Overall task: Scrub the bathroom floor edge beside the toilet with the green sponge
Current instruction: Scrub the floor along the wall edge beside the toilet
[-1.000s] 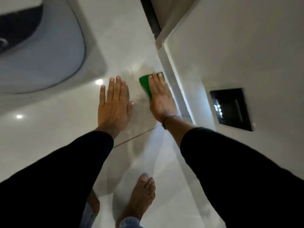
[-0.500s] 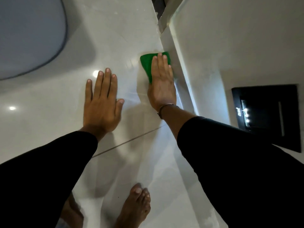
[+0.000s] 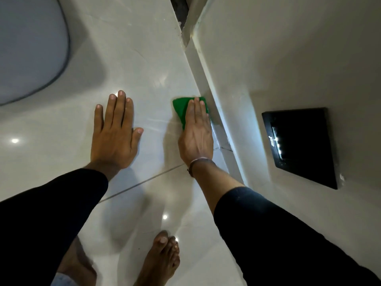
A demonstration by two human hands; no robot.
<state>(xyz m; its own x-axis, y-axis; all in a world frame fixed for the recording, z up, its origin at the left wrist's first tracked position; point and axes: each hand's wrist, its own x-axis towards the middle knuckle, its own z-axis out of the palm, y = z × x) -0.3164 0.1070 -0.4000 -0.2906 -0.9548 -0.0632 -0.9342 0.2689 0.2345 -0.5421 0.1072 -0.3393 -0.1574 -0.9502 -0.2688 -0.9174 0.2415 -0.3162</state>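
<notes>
A green sponge (image 3: 181, 108) lies flat on the pale glossy floor tiles (image 3: 144, 65), right against the skirting edge (image 3: 203, 65) at the foot of the wall. My right hand (image 3: 195, 133) presses down on it with straight fingers, covering most of it. To its left, my left hand (image 3: 115, 135) rests flat on the floor with fingers spread, holding nothing. The white toilet (image 3: 31, 48) fills the upper left corner.
The wall (image 3: 288, 48) rises along the right, with a black recessed panel (image 3: 301, 145) in it. A dark gap (image 3: 179, 9) opens at the top where the skirting ends. My bare feet (image 3: 162, 256) stand on the tiles at the bottom.
The sponge under my right hand slid along the skirting, first away from me, then back toward me. My left hand stayed planted on the floor.
</notes>
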